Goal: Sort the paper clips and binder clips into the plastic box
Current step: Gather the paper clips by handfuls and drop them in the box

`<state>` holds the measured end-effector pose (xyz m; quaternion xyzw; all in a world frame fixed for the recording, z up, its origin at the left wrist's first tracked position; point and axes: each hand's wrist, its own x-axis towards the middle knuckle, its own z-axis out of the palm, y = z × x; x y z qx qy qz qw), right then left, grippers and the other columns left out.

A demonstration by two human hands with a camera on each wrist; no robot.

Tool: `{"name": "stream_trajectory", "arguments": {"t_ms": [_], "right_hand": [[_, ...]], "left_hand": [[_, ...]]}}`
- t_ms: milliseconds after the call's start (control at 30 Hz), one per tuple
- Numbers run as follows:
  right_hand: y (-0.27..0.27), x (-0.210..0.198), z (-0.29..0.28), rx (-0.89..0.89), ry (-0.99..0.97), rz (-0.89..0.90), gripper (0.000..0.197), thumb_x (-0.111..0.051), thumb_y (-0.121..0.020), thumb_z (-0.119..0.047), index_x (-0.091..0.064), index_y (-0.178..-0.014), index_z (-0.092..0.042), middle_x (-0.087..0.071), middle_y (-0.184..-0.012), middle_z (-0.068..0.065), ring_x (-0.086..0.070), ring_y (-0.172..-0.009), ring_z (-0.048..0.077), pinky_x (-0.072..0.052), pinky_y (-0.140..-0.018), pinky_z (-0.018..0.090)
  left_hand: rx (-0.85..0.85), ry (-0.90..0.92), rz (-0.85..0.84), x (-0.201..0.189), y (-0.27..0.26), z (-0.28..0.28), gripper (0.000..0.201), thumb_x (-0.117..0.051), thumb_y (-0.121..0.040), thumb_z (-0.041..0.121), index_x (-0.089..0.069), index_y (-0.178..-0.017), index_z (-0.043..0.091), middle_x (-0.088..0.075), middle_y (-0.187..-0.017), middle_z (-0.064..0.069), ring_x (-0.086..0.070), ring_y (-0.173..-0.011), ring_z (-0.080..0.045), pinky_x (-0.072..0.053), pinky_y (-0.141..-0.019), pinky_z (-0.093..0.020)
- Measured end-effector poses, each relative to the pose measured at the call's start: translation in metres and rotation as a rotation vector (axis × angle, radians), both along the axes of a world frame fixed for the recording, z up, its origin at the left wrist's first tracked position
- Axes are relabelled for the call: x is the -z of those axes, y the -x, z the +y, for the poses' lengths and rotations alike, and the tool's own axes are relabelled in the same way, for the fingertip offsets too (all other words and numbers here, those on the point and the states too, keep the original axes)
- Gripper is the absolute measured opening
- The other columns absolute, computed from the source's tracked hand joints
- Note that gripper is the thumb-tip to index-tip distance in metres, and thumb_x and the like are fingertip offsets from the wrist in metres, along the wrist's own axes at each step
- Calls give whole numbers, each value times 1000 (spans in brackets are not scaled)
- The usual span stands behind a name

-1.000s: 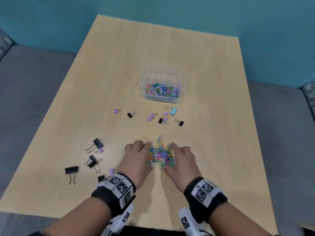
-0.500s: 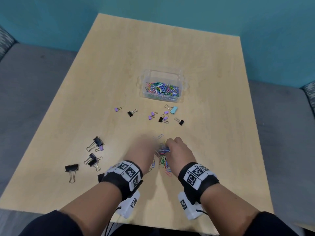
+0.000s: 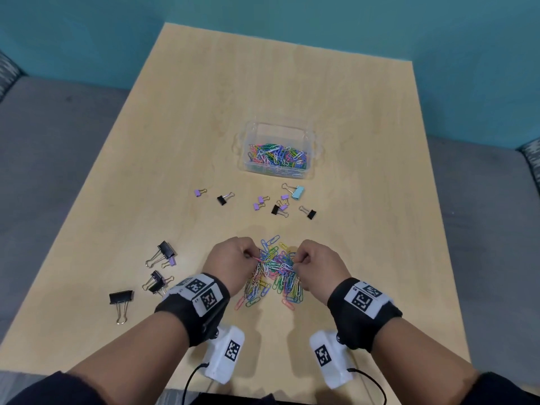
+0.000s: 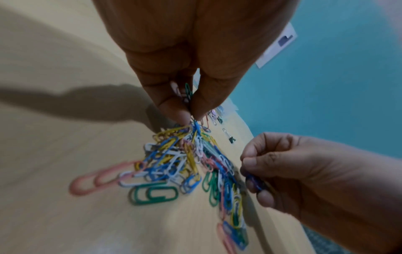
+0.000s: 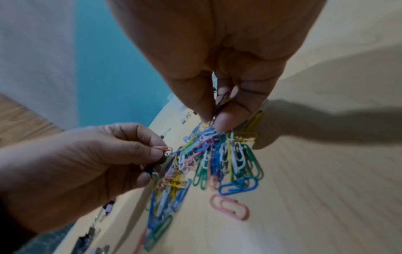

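The pale wooden surface (image 3: 365,171) carries everything, with the clear plastic box (image 3: 311,135) lying toward twelve o'clock from the hands and already holding a layer of coloured paper clips. Binder clips are scattered in two groups: small lilac, black and one pale blue binder clip (image 3: 298,192) just on the near side of the box, and larger black binder clips (image 3: 120,296) out at nine o'clock from the hands. The left hand (image 3: 230,258) and the right hand (image 3: 318,263) are both curled tight, each pinching one end of a tangled bunch of paper clips (image 3: 273,270) raised off the surface, with loose strands hanging down to more clips below at six o'clock. Such clips are likely light, stiff and slick, and hook into each other, so a pinch takes a chain with it; cupping under the bunch would probably shed fewer. The binder clips look best taken by their wire handles.
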<state>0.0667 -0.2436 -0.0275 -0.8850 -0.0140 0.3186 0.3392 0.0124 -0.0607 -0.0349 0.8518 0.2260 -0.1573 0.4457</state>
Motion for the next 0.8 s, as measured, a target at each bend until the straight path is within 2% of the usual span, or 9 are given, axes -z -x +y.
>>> {"name": "stream_trajectory", "arguments": {"t_ms": [67, 133, 167, 233, 300, 433, 533, 667, 800], "right_hand": [[-3, -4, -2, 108, -104, 92, 14, -56, -78, -1, -56, -72, -13, -55, -61, 1, -56, -50, 22, -50, -49, 31], [-8, -10, -3, 200, -202, 187, 12, -58, -81, 2, -57, -74, -8, -55, -61, 2, -55, -47, 18, -47, -52, 28], [-10, -12, -3, 236, -248, 230, 13, -60, -81, 3, -58, -74, -8, -57, -59, 1, -56, -46, 18, -46, -56, 31], [-17, -15, -3, 295, -325, 290, 18, -60, -81, 4, -58, -72, -11, -58, -55, 0, -55, -43, 20, -40, -57, 36], [-28, -20, 0, 359, -410, 329, 21, -59, -81, 7, -59, -72, -13, -58, -58, 5, -55, -43, 20, -35, -54, 33], [-66, -45, 15, 418, -608, 315, 21, -58, -84, 13, -56, -75, -7, -54, -64, 10, -54, -48, 16, -48, -46, 25], [-107, -62, 30, 388, -648, 225, 25, -56, -84, 14, -54, -73, -8, -53, -65, 10, -53, -49, 16, -49, -45, 23], [-164, -76, 54, 360, -557, 34, 23, -58, -84, 12, -54, -72, -8, -52, -69, 11, -53, -51, 17, -52, -48, 24], [-199, -77, 77, 266, -386, -92, 17, -62, -82, 5, -56, -73, -8, -56, -67, 10, -59, -55, 22, -60, -64, 40]], "left_hand": [[-95, 140, 26, -4, -1, 3, 18, -61, -74, -1, -68, -69, 15, -60, -56, 6, -61, -56, -20, -54, -60, -35], [-176, 269, 52, -10, -4, 6, 18, -61, -77, -6, -66, -69, 9, -61, -52, 6, -60, -53, -20, -50, -52, -30], [-212, 329, 60, -14, -6, 8, 18, -61, -78, -8, -66, -69, 7, -62, -50, 6, -59, -51, -18, -48, -51, -27], [-278, 429, 65, -19, -11, 14, 20, -62, -80, -9, -66, -68, 7, -62, -50, 5, -57, -47, -16, -44, -54, -26], [-335, 510, 59, -25, -19, 21, 21, -64, -79, -8, -67, -67, 9, -62, -53, -3, -55, -45, -17, -41, -60, -32], [-397, 611, -14, -46, -53, 32, 17, -64, -79, -11, -65, -71, 4, -59, -61, -13, -56, -49, -18, -49, -51, -25], [-392, 621, -116, -64, -97, 40, 19, -62, -80, -13, -61, -72, 4, -60, -66, -10, -55, -52, -16, -52, -49, -20], [-369, 539, -230, -81, -158, 51, 19, -63, -80, -11, -61, -71, 6, -58, -70, -11, -54, -52, -15, -55, -52, -21], [-276, 370, -255, -82, -200, 51, 20, -66, -78, -8, -62, -68, 9, -58, -66, -10, -55, -51, -19, -58, -67, -39]]}}
